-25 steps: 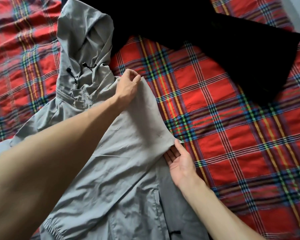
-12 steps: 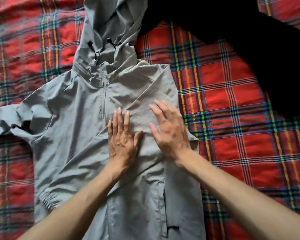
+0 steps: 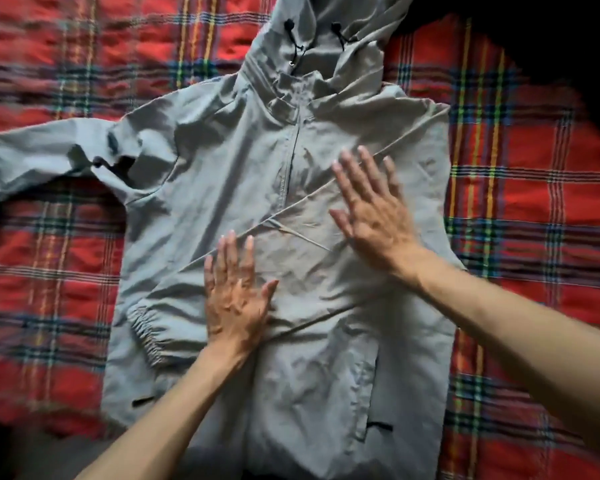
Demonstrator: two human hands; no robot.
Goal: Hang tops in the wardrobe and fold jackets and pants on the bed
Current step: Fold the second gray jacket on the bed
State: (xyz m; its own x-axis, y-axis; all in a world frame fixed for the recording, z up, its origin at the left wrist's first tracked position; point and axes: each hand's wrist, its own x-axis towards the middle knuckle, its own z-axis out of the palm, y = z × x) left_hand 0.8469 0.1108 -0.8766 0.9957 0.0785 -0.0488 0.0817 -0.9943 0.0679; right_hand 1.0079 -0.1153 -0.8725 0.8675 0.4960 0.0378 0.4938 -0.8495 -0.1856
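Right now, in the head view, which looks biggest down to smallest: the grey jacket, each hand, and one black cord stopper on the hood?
1. Grey jacket, by far.
2. Left hand and right hand: about alike, so unranked.
3. Black cord stopper, smallest.

A grey jacket [image 3: 222, 174] is lying front up on a red plaid blanket [image 3: 534, 202], its hood [image 3: 312, 15] pointing away. One sleeve [image 3: 309, 258] is lying folded slantwise across the chest, its cuff [image 3: 146, 330] ending near the jacket's left edge. The left hand [image 3: 234, 299] is pressing flat on this sleeve. The right hand [image 3: 371, 209], fingers spread and slightly blurred, is lying flat higher up on it. The other sleeve [image 3: 49, 154] is stretching out to the left. A black garment [image 3: 568, 36] is lying just beside the hood.
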